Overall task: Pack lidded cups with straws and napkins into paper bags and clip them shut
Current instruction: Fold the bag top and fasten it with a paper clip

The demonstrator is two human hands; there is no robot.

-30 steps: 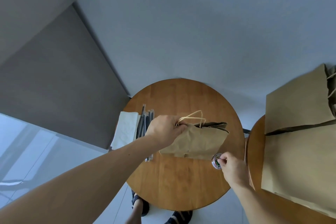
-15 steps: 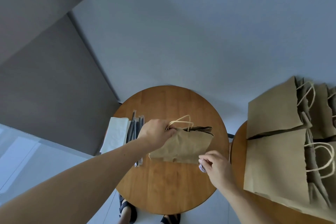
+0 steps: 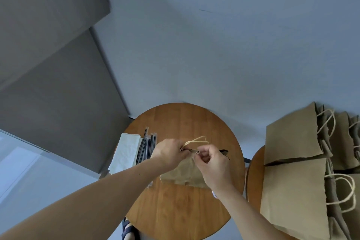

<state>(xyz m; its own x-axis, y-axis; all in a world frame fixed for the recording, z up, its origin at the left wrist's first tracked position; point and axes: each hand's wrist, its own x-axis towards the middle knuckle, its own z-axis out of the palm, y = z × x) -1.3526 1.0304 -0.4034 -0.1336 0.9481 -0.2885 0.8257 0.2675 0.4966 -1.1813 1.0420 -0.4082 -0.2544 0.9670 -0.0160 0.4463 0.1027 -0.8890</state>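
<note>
Head view: the right hand (image 3: pixel 212 163) has thumb and forefinger closed on a small wire paper clip (image 3: pixel 197 152), held right at the top edge of the paper bag (image 3: pixel 181 171). Touching it from the other side, the left hand (image 3: pixel 169 152) has its fingers curled round that same edge, squeezing the bag's mouth flat just below the twine handles (image 3: pixel 196 140). The bag leans on the round table (image 3: pixel 175 210); its contents are hidden.

The clip is likely light, springy and slick, so it is best held by its outer loop. The bag's paper is thin and creases easily, and it takes a grip best at the doubled rim.

Left of the bag lie wrapped straws (image 3: pixel 147 148) and white napkins (image 3: pixel 126 152). A stack of bags (image 3: pixel 292 142) sits well apart on the right.
</note>
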